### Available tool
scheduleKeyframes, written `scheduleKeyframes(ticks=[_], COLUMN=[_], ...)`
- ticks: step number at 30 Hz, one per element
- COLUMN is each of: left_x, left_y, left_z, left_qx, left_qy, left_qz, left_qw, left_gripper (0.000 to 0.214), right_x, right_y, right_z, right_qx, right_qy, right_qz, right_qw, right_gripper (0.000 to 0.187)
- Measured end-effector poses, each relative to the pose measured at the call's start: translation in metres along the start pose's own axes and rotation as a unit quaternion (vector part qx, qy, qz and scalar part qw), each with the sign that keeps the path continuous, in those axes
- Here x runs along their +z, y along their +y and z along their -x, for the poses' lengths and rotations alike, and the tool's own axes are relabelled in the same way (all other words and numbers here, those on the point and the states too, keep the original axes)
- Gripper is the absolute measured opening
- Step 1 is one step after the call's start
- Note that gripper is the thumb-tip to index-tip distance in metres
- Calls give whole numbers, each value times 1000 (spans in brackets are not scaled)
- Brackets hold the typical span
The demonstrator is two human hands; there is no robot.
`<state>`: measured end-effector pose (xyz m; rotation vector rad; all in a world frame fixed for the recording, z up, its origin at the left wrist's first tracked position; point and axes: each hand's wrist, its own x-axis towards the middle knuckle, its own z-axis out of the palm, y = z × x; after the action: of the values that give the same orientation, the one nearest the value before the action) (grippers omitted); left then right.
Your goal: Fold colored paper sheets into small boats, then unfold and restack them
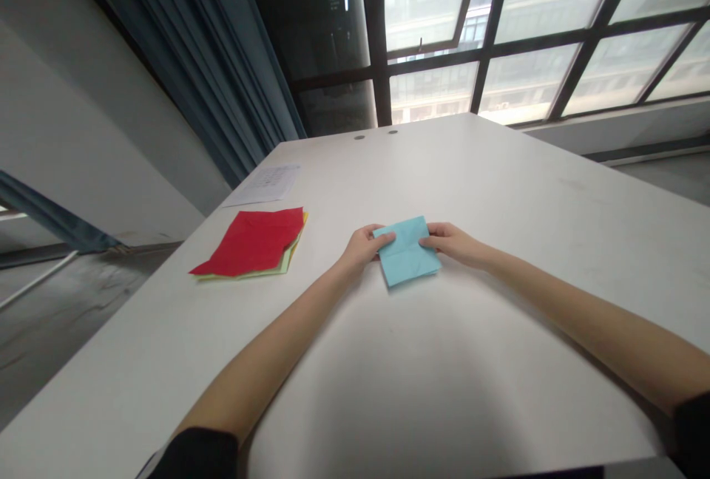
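Observation:
A light blue sheet of paper point(407, 256), folded into a small square with crease lines, is held between my two hands just over the white table. My left hand point(367, 244) pinches its left edge, thumb on top and fingers underneath. On the opposite edge, my right hand point(452, 242) grips it the same way, its thumb pressing the upper face. The lower edge shows more than one layer. Whether the paper touches the tabletop I cannot tell.
To the left lies a stack of coloured paper point(252, 242), red on top with green and yellow beneath. Behind it is a white printed sheet point(266, 185). The white table point(416, 168) reaches back toward windows, with two round grommets point(359, 137) near its far edge. A blue curtain point(205, 43) hangs at left.

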<state>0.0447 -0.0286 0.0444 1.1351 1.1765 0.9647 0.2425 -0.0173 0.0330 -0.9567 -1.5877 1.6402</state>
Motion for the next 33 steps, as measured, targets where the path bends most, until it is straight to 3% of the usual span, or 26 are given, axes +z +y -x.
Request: scheduleKeyframes(ticks=[3, 8, 13, 15, 18, 23, 25, 30, 33], left_x=[-1, -5, -6, -6, -6, -3, -3, -4, -4], left_y=[-3, -5, -8, -9, -10, -10, -11, -12, -11], left_z=[-2, -5, -9, -8, -4, 4, 4, 0, 1], left_qx=[19, 53, 44, 48, 87, 199, 198, 172, 161], left_qy=[23, 59, 68, 58, -2, -101, -102, -36, -47], left_qz=[-6, 63, 84, 46, -86, -333, -379, -424, -463], left_qw=[1000, 995, 993, 996, 992, 916, 898, 889, 871], left_gripper=[34, 33, 31, 41, 54, 24, 24, 29, 31], right_x=[1, -1, -8, -13, -23, -34, -36, -34, -28], right_y=[-2, -1, 3, 6, 12, 20, 22, 24, 20], right_z=[1, 4, -1, -5, -11, -18, -19, -17, -13], right_qx=[-13, 3, 1, -15, -42, -72, -84, -137, -151], right_qy=[4, 33, 87, 142, 212, 286, 296, 288, 247], right_qz=[14, 10, 20, 21, 29, 127, 177, 279, 352], right_qw=[1000, 999, 996, 990, 976, 947, 935, 906, 890], right_gripper=[24, 59, 60, 54, 42, 28, 25, 21, 19])
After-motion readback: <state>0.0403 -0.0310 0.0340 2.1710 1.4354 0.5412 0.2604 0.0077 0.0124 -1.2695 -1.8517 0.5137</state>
